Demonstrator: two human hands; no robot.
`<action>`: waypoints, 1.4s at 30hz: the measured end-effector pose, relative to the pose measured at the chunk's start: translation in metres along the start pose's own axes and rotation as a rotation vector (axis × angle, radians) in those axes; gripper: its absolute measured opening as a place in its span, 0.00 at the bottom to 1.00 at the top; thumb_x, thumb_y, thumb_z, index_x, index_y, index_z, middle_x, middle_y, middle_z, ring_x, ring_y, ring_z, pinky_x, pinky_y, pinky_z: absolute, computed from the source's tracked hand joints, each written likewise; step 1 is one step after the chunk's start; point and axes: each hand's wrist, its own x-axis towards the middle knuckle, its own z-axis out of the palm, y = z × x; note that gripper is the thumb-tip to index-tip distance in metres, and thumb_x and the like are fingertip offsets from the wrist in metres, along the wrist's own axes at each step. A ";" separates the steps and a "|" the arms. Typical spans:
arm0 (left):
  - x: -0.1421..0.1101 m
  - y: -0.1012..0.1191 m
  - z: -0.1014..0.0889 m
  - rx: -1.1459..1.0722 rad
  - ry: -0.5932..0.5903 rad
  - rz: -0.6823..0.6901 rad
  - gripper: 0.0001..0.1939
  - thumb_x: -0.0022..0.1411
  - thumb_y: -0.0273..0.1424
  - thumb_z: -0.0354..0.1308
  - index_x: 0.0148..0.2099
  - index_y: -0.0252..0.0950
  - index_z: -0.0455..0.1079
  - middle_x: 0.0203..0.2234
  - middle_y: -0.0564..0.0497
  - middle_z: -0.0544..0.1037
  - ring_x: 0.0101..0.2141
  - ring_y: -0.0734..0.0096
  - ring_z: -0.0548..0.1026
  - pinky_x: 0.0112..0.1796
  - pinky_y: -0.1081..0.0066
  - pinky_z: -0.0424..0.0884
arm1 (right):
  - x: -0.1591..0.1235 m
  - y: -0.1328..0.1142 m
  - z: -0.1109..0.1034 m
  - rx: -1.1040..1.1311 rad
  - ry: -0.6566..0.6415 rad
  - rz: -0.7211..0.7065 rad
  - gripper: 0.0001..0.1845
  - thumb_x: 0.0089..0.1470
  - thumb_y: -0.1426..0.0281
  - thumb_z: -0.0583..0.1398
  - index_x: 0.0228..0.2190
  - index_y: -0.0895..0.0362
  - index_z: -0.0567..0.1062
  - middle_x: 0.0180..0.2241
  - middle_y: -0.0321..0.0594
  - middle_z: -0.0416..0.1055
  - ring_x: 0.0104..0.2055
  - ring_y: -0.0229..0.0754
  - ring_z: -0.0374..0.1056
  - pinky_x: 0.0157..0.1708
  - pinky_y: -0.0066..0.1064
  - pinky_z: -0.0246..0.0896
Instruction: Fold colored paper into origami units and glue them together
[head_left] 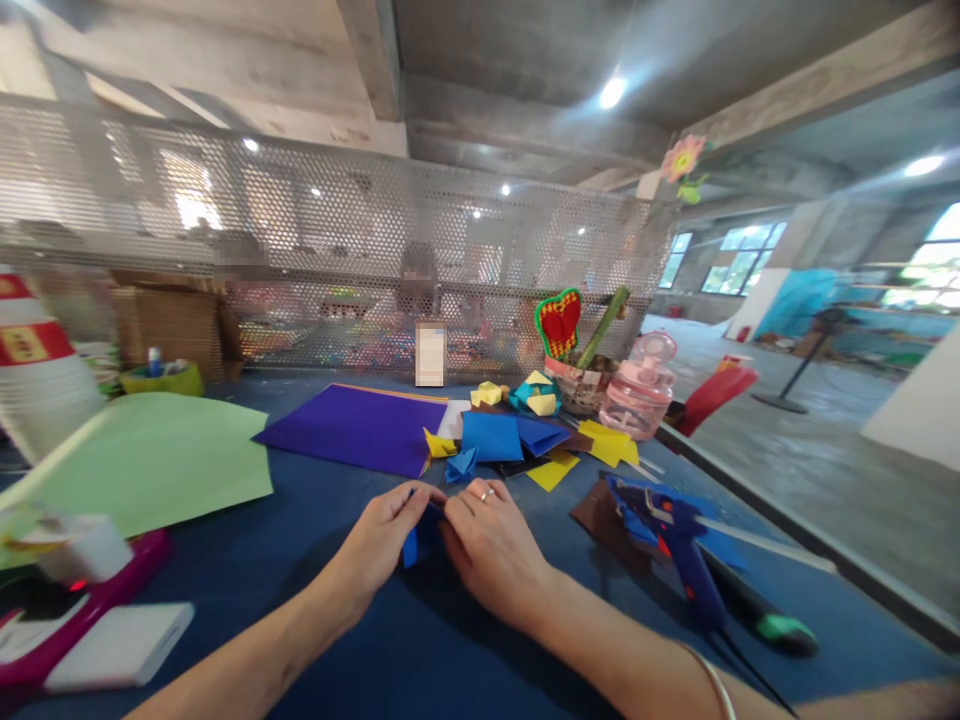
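Note:
A small folded piece of blue paper point(409, 552) is held between my two hands above the dark blue tabletop. My left hand point(386, 530) pinches its left side between thumb and fingers. At its right side, my right hand point(495, 548), with a ring on one finger, is closed with the fingertips bent down; the fingers hide most of the paper. Just beyond the hands lies a small folded blue paper shape point(461, 465), near a yellow folded shape point(439, 443). Behind these are blue paper squares point(491, 436) and a yellow square point(553, 470).
Purple sheets point(352, 428) and green sheets point(172, 460) lie left. A glue gun point(686, 550) rests on papers at right, near a pink bottle point(637, 395) and a basket point(577, 388). A power strip point(142, 560) and white box point(120, 645) sit front left. A perforated panel point(322, 230) stands behind.

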 end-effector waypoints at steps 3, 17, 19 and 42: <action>0.001 -0.002 -0.001 -0.014 -0.007 -0.011 0.20 0.59 0.44 0.50 0.43 0.35 0.73 0.36 0.49 0.79 0.37 0.67 0.72 0.35 0.73 0.65 | 0.000 0.000 0.000 0.009 -0.001 0.007 0.06 0.57 0.75 0.54 0.30 0.58 0.70 0.30 0.41 0.70 0.36 0.43 0.60 0.40 0.35 0.50; 0.000 -0.007 0.006 -0.174 -0.009 -0.110 0.23 0.53 0.47 0.57 0.43 0.33 0.67 0.31 0.49 0.73 0.29 0.70 0.71 0.27 0.71 0.70 | -0.002 -0.005 -0.001 0.173 0.013 0.213 0.12 0.61 0.71 0.52 0.25 0.56 0.65 0.25 0.37 0.68 0.33 0.41 0.61 0.36 0.32 0.49; 0.002 -0.011 0.007 -0.102 0.017 -0.093 0.20 0.53 0.46 0.56 0.40 0.34 0.65 0.26 0.52 0.70 0.23 0.74 0.68 0.21 0.74 0.66 | -0.002 -0.007 -0.002 0.229 -0.021 0.182 0.13 0.62 0.70 0.51 0.25 0.56 0.65 0.25 0.36 0.69 0.33 0.40 0.61 0.36 0.32 0.50; -0.004 -0.013 0.002 0.350 -0.082 0.265 0.13 0.64 0.32 0.44 0.45 0.37 0.68 0.37 0.47 0.76 0.39 0.66 0.73 0.42 0.71 0.66 | 0.012 0.011 -0.007 1.232 0.033 0.490 0.11 0.48 0.64 0.64 0.34 0.55 0.81 0.32 0.37 0.78 0.36 0.43 0.73 0.39 0.33 0.67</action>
